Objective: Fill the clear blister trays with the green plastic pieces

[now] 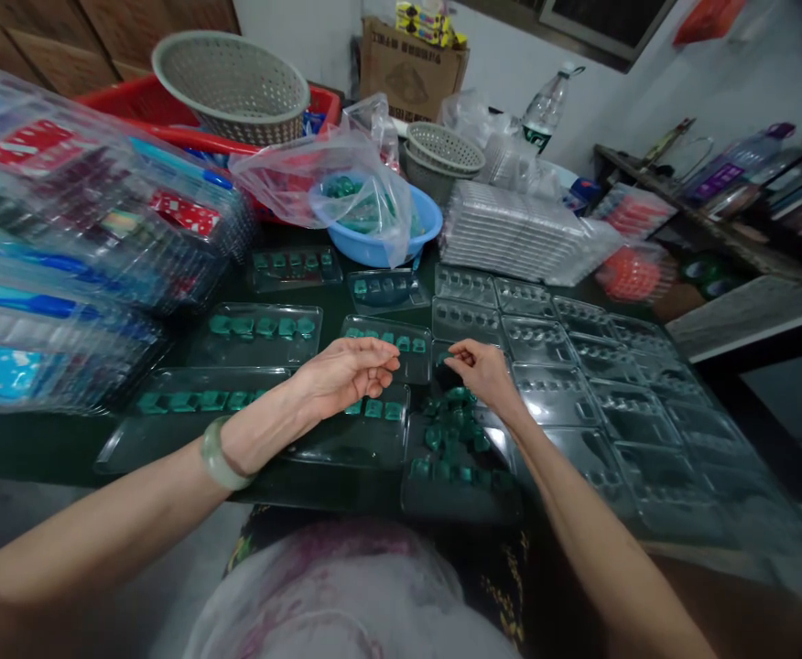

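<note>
My left hand (350, 371), with a jade-coloured bangle (221, 455) on its wrist, hovers over clear plastic trays. Its fingertips are pinched together, and whatever they may hold is hidden. My right hand (480, 371) is also closed in a pinch, above a loose pile of small translucent green blocks (454, 426); I cannot make out anything between its fingers. Rows of green blocks sit in the tray (401, 366) between my hands, in the left tray (264, 343) and in the near-left tray (188, 439). Another filled tray (460, 499) lies nearest my lap.
Clear trays without blocks (552, 389) cover the right side, with a tray stack (511, 233) behind. A blue basin (421, 224) holds green pieces and a plastic bag. Packaged goods (85, 220) pile up at left. A red crate (215, 137) with a grey basket (236, 87) stands behind.
</note>
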A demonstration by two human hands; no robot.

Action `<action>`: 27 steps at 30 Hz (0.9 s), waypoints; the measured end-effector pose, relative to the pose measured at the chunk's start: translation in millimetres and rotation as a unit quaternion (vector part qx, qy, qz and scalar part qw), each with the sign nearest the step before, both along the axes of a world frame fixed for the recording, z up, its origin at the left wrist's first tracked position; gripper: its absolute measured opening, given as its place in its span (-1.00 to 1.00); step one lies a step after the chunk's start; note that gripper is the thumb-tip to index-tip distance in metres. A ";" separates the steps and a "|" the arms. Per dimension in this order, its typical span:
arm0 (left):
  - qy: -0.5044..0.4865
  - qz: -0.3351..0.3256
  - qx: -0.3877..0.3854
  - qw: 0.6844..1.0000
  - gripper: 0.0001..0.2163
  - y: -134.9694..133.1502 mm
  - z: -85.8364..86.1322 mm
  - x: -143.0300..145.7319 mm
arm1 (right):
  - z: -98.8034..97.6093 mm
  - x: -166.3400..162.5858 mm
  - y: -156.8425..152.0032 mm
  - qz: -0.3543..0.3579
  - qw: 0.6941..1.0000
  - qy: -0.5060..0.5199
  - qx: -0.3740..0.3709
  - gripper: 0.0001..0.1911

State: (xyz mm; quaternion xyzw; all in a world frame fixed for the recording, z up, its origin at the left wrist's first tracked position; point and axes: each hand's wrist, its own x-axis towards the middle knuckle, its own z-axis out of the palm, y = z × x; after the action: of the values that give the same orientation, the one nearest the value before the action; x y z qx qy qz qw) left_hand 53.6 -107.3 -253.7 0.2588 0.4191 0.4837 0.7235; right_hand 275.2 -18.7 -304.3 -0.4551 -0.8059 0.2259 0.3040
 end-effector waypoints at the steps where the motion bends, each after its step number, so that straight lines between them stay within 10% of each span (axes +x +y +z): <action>1: 0.003 0.006 0.000 1.000 -0.88 -1.2 -1.0 -3.9 | 0.0 -0.4 0.2 0.006 1.000 -0.018 0.005 -0.83; 10: 0.121 0.085 0.101 0.984 -0.89 0.5 23.5 -19.1 | 16.1 -12.9 5.2 0.070 0.979 -0.190 0.031 -0.90; 18: 0.332 0.350 0.420 0.768 -0.90 36.1 115.0 -59.7 | 21.5 -6.5 0.9 0.086 0.991 -0.087 0.054 -0.81; 23: 0.505 0.072 0.413 0.755 -0.86 38.9 101.8 -44.7 | 24.8 9.3 -6.2 0.005 0.991 0.116 -0.063 -0.75; 27: 0.658 -0.117 0.377 0.641 -0.84 50.2 50.3 -30.6 | 30.5 11.5 -8.5 -0.003 0.966 0.205 -0.159 -0.72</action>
State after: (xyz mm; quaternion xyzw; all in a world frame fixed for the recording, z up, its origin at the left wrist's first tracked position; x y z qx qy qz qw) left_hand 23.0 -57.1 -203.4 0.8062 0.5321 0.2132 0.1464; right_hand 286.7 -27.2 -273.8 -0.4435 -0.6790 0.4386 0.3871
